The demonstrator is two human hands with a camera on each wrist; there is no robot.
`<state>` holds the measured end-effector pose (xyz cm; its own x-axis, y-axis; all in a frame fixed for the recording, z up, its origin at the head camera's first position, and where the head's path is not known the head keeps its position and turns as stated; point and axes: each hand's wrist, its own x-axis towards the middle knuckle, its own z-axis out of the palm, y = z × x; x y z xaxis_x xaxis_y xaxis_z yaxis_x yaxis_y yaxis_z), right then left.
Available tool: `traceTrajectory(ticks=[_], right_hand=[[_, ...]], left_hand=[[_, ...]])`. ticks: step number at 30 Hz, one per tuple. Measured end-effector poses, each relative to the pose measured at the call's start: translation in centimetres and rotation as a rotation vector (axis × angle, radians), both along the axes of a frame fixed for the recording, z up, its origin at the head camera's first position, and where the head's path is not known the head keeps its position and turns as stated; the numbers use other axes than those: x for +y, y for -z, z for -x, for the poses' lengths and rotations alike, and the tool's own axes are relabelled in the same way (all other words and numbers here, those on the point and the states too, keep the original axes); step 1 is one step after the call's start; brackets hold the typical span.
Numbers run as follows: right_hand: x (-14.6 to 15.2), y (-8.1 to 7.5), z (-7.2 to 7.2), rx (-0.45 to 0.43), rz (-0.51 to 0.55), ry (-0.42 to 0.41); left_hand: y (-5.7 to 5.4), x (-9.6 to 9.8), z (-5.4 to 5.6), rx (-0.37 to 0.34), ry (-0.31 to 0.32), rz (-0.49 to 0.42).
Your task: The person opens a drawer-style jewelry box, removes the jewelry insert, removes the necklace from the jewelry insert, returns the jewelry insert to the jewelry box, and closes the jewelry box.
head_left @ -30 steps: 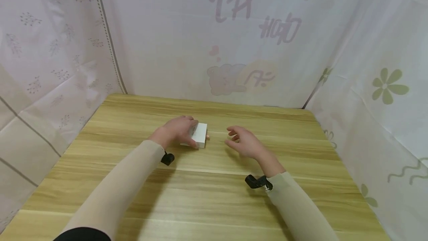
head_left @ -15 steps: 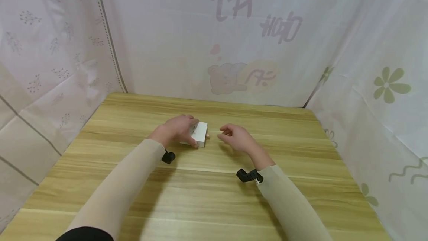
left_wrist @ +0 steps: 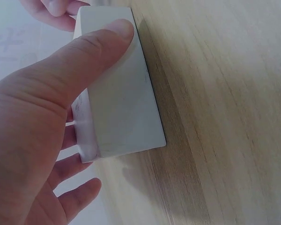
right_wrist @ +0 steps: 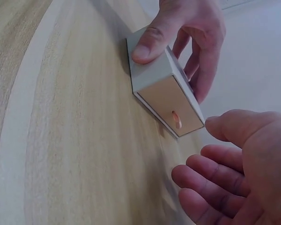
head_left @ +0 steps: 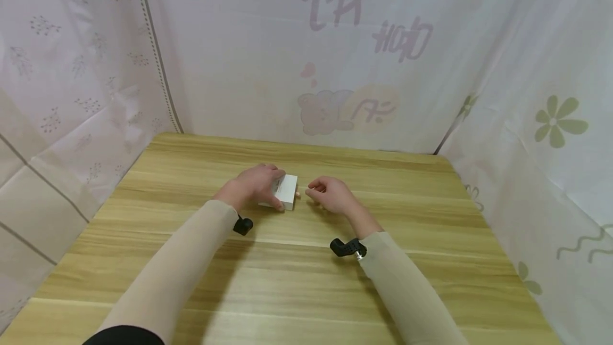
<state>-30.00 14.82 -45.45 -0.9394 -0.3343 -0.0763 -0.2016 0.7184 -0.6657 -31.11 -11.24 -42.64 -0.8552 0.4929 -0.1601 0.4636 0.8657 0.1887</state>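
A small white drawer box (head_left: 288, 190) lies on the wooden table, its end face turned to the right. My left hand (head_left: 256, 184) grips it from the left, thumb on the near side wall and the other fingers at the far side. In the right wrist view, the peach-coloured drawer front (right_wrist: 161, 101) sits inside the white sleeve, and a small orange-pink ribbon pull (right_wrist: 177, 120) sticks out of it. My right hand (head_left: 334, 196) is just right of the pull, fingers loosely bent and holding nothing. Thumb and fingertips stand apart, pointing towards the box.
The wood-grain table (head_left: 287, 292) runs under both forearms. Pale printed curtains (head_left: 239, 57) hang behind it and along both sides. A black wrist camera (head_left: 348, 247) is strapped at the right wrist, another (head_left: 243, 226) at the left.
My right hand has moved left towards the ribbon pull, its thumb and fingers coming closer together. The left hand and the box have stayed in place.
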Motion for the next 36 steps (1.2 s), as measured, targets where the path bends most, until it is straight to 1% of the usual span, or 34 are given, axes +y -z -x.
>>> traceTrajectory(ticks=[10, 17, 20, 27, 32, 36], right_hand=[[-1.3, 0.3, 0.2, -0.014, 0.007, -0.010], [-2.2, 0.6, 0.4, -0.003, -0.014, -0.034], [-2.5, 0.9, 0.3, -0.014, -0.016, -0.034], [-3.2, 0.7, 0.1, -0.011, -0.052, -0.035], [-3.3, 0.8, 0.1, -0.014, -0.052, -0.026], [-3.4, 0.9, 0.1, 0.001, -0.059, -0.023]], left_hand=[[0.1, -0.1, 0.0, 0.015, 0.007, -0.001], [0.0, 0.0, -0.3, 0.000, -0.025, -0.030], [-0.1, 0.0, -0.4, -0.007, -0.033, -0.036], [-0.3, 0.0, -0.4, -0.007, -0.027, -0.027], [-0.3, 0.0, -0.4, -0.011, -0.026, -0.035], [-0.2, -0.1, -0.4, -0.013, -0.023, -0.038]])
